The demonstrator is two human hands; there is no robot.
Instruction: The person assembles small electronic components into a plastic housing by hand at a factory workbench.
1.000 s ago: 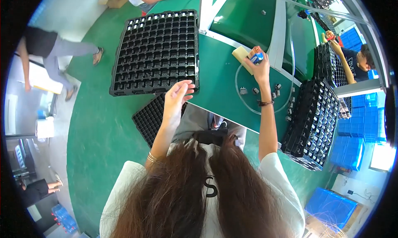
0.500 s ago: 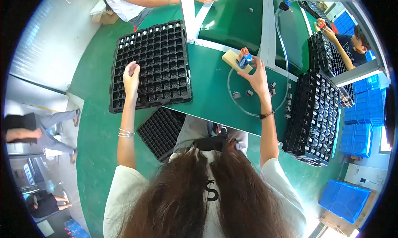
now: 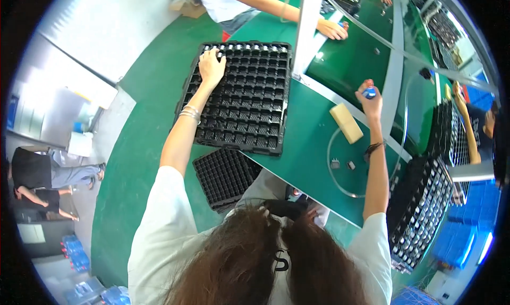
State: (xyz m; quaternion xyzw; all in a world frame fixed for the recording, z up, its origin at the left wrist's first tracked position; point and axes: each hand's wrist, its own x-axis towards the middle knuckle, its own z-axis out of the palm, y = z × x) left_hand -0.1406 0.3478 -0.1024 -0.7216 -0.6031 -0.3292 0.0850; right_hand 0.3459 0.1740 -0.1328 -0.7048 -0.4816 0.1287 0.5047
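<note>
The large black compartment tray [image 3: 239, 95] lies flat at the left end of the green worktop [image 3: 308, 145], its near corner hanging a little over the worktop's edge. A row of small pale parts [image 3: 249, 48] fills the compartments along its far side. The left hand [image 3: 211, 66] rests on the tray's far left corner, fingers [image 3: 208, 54] bent down onto that row; whether they pinch a part cannot be told. Thin bangles [image 3: 188, 114] circle the left wrist.

The right hand [image 3: 368, 98] is raised above the worktop's far edge, well apart from the tray, its fingers [image 3: 366, 88] closed around a small blue object [image 3: 370, 93]. A dark band sits on that wrist.

Between the two arms, a pale yellow block [image 3: 346, 123] lies on the worktop, and nearer the body two small dark parts [image 3: 342, 165] sit inside a loop of clear tubing [image 3: 334, 172]. A second, smaller black tray [image 3: 226, 176] shows below the worktop's near edge, by the person's lap. To the right stands a tall stack of black trays [image 3: 419, 215] loaded with parts.

Beyond a white upright divider [image 3: 305, 31], another person's hand [image 3: 333, 30] lies on the green surface. A further person stands at the far right by more black trays [image 3: 446, 130].
</note>
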